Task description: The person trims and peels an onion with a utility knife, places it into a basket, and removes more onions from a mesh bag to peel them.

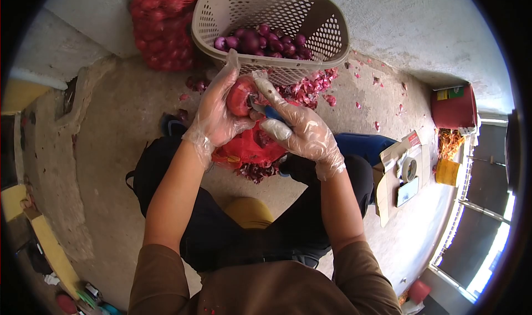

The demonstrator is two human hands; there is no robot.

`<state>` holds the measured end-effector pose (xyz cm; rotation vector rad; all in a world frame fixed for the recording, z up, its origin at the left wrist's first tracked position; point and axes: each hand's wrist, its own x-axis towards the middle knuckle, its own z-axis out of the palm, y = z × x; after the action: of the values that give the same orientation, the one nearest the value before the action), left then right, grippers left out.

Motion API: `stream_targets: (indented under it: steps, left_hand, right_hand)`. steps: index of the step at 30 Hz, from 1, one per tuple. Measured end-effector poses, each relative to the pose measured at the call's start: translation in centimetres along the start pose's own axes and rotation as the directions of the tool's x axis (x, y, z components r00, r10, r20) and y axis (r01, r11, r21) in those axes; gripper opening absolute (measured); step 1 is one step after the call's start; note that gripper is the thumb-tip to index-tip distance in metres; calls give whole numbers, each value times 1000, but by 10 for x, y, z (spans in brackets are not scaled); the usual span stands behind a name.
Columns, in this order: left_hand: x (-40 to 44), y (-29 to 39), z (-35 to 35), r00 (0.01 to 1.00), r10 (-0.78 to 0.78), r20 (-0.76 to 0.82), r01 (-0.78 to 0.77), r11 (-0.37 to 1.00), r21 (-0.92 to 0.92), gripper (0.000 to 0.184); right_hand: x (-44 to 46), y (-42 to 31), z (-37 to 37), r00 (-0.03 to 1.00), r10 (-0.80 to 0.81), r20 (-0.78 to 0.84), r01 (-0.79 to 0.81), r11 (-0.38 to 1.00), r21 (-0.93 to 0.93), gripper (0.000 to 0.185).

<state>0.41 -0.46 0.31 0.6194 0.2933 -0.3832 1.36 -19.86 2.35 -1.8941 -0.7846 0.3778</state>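
My left hand [213, 113], in a clear plastic glove, is closed around a red onion [239, 98] in front of the basket. My right hand [305, 131], gloved the same way, grips a small knife by its blue handle [272, 113]. The blade is mostly hidden but lies against the onion's right side. Below both hands, a red mesh sack [244, 149] lies on the floor between my feet, with onion skins around it. Beyond them stands a beige plastic basket [205, 35] holding several peeled purple onions [277, 44].
A full red mesh sack of onions [160, 29] leans left of the basket. Loose onion skins [313, 88] litter the floor. To the right are a blue container [363, 144], a cardboard piece [388, 176] with a tape roll [409, 170], and a red bucket [454, 113].
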Motion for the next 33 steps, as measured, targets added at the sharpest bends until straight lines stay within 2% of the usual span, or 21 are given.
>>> stream_targets:
  steps: [2,5,8,11,14,17,20,26,29,32,33]
  left_hand:
    - [1,-1,-1,999,50,2,-50,998,41,52]
    - [-2,0,2,998,39,-41,-36,997,61,53]
    - [2,0,-8,998,-13,58,10,998,55,54]
    - [3,-1,-8,1000,-11,24,10,998,61,55]
    - [2,0,-9,999,3,48,-8,995,101,56]
    - [3,-1,-9,999,-5,31,2,997,75,53]
    - [4,-2,-10,998,-38,-42,38,999,13,51]
    - [0,0,-14,995,-89,40,87,995,58,52]
    - [-2,-3,5,995,39,-95,-32,997,69,49]
    - [1,-1,-9,997,-56,-61,56,998,-2,50]
    - [0,0,-4,996,-30,-89,31,999,9,50]
  right_hand:
    - [0,-1,-1,998,45,53,-44,999,-10,62]
    - [0,0,-1,999,9,52,-5,998,-69,63]
    - [1,0,-2,998,28,63,-26,999,-42,61]
    - [1,-2,-5,992,83,95,-83,997,-2,58]
    - [0,2,0,1000,5,29,-5,1000,-4,55]
    - [0,6,2,1000,-7,15,7,1000,-1,55]
    - [1,6,2,999,46,28,-47,998,41,53]
    - [1,7,-2,994,106,5,-106,992,-70,54]
    - [0,8,0,998,12,-62,-9,999,43,57]
    - [-1,-3,-3,998,66,-8,-65,994,85,60]
    - [0,-2,-2,998,58,12,-58,998,30,61]
